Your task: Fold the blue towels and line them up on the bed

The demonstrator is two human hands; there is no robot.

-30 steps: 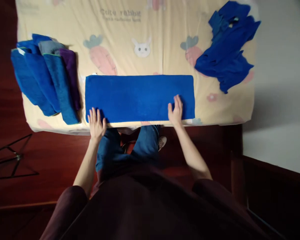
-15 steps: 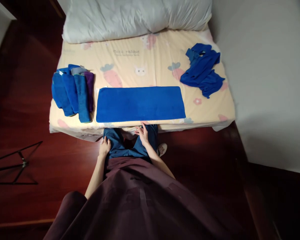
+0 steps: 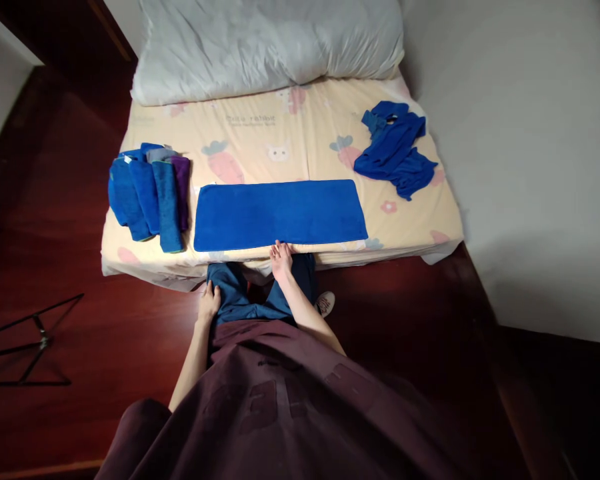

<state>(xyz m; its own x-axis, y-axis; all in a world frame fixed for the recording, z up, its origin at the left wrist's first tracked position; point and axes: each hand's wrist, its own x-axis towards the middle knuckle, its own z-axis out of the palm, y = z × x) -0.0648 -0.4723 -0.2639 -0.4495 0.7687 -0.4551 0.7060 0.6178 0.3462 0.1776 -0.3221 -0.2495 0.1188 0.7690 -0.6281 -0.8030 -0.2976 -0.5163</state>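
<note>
A blue towel [image 3: 280, 215] lies flat as a long rectangle near the front edge of the bed. My right hand [image 3: 281, 261] is at its near edge, palm partly turned up and fingers stretched out; whether the fingertips touch the cloth I cannot tell. Resting on my thigh is my left hand [image 3: 209, 301], its fingers lying loosely on the blue trousers [image 3: 233, 283] with nothing held. To the left sits a pile of folded towels [image 3: 145, 193] in blue, teal, grey and purple. Crumpled blue cloths [image 3: 397, 150] lie at the right of the bed.
The bed [image 3: 275, 170] has a cream sheet with carrot and rabbit prints. A pale quilt [image 3: 265, 50] is bunched at its far end. A black tripod's legs [image 3: 35, 343] stand on the red-brown floor at left. A white wall [image 3: 525, 167] rises on the right.
My right hand has shifted slightly left and forward to the towel's near edge, and its fingers have straightened. My left hand stays on my thigh. The view has tilted slightly.
</note>
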